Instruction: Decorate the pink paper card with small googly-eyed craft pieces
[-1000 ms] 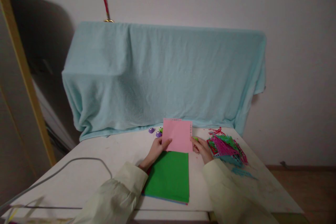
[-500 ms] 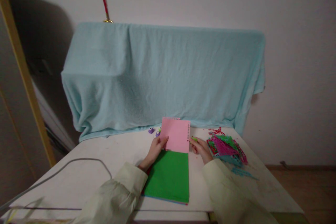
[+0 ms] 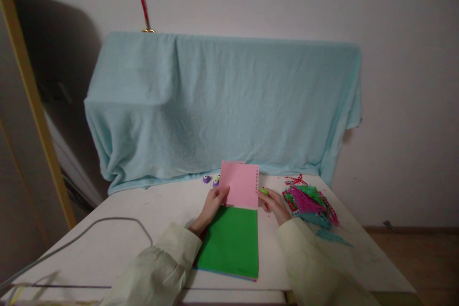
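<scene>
My left hand (image 3: 214, 203) pinches the left edge of a pink sheet of paper (image 3: 238, 184), raised over the table. A row of small punched holes runs down the sheet's right edge, and more show along its top. In my right hand (image 3: 272, 204) is a small green paper punch (image 3: 264, 191), set against the right edge of the pink sheet; the fingers partly cover it. Below lies a stack of coloured paper with a green sheet (image 3: 233, 241) on top. Small purple punches (image 3: 206, 179) stand behind my left hand, partly hidden by the pink sheet.
Punched scraps of coloured paper (image 3: 310, 203) are heaped at the right, with red and blue strips beside them. A grey cable (image 3: 118, 218) crosses the table (image 3: 118, 244) at the left. Light blue cloth (image 3: 229, 105) covers something bulky along the back.
The green punch and my right hand have shifted very slightly left and down along the sheet's edge. My left hand and the pink sheet stay nearly still.
</scene>
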`<state>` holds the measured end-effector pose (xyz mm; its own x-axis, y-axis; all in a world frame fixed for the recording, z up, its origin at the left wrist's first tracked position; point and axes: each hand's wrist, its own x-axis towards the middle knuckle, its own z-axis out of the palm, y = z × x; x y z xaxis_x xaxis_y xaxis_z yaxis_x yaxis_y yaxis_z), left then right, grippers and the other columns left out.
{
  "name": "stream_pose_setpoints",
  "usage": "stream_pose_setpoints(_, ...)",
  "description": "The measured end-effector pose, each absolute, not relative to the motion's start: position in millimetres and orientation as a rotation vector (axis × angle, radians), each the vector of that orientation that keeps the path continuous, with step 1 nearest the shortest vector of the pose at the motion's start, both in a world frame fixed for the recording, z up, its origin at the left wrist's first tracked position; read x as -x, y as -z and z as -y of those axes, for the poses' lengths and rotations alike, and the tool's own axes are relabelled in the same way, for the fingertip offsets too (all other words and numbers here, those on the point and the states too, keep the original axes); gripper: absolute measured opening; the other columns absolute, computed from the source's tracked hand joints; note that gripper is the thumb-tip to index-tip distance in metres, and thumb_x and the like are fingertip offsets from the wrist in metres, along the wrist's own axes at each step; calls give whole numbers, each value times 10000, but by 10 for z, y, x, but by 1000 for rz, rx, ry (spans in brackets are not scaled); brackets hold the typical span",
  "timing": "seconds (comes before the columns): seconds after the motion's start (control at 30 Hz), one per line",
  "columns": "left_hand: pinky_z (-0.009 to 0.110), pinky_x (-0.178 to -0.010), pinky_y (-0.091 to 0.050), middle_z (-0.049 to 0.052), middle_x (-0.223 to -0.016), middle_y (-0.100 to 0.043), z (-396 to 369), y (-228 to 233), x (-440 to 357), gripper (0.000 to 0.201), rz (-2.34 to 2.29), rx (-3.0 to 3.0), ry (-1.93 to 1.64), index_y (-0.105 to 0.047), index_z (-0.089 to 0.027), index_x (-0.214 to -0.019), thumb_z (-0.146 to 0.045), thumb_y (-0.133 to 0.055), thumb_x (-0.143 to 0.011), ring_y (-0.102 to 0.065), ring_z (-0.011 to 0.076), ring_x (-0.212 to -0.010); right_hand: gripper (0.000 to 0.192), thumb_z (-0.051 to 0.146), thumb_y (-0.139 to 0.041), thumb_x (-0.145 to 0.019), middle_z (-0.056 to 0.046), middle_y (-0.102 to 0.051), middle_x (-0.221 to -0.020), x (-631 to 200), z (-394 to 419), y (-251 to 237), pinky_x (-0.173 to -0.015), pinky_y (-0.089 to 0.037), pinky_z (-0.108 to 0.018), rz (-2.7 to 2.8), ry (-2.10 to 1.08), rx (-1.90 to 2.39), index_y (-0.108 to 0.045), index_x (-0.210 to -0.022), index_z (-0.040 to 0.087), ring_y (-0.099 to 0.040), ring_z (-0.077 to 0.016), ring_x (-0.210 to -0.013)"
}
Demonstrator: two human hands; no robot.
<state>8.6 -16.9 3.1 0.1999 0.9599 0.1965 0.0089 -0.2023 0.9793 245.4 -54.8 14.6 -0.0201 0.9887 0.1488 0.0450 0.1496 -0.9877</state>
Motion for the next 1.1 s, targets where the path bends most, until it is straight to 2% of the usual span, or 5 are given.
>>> stream_pose_setpoints(0.5, 231, -517, -352, 2, -588, -546, 187, -85, -96, 445, -978, -1465, -1256, -568, -120, -701, -553, -522, -792, -476, 121, -544, 383, 465, -696, -663, 57, -492, -618, -2473, 496, -54, -357, -257, -191, 1308, -1142, 1147, -569, -909, 201, -384, -67, -426)
stream_pose_setpoints(0.8, 227, -514, -361, 5, -595, -558, 191, -91, -103, 445, -968, -1461, -1251, -571, -119, -704, -552, -525, -792, -476, 117, -539, 312, 434, -678, -682, 19, -559, -696, -2460, 548, -103, -376, -282, -188, 1328, -1128, 1168, -603, -848, 181, -446, -75, -471)
stream_pose_setpoints(1.1, 243, -553, -376, 29, -651, -600, 182, -71, -99, 458, -1018, -1453, -1248, -607, -106, -737, -558, -547, -770, -504, 139, -586, 284, 428, -669, -679, 49, -495, -578, -2454, 534, -65, -346, -235, -179, 1327, -1185, 1144, -581, -799, 186, -408, -75, -436)
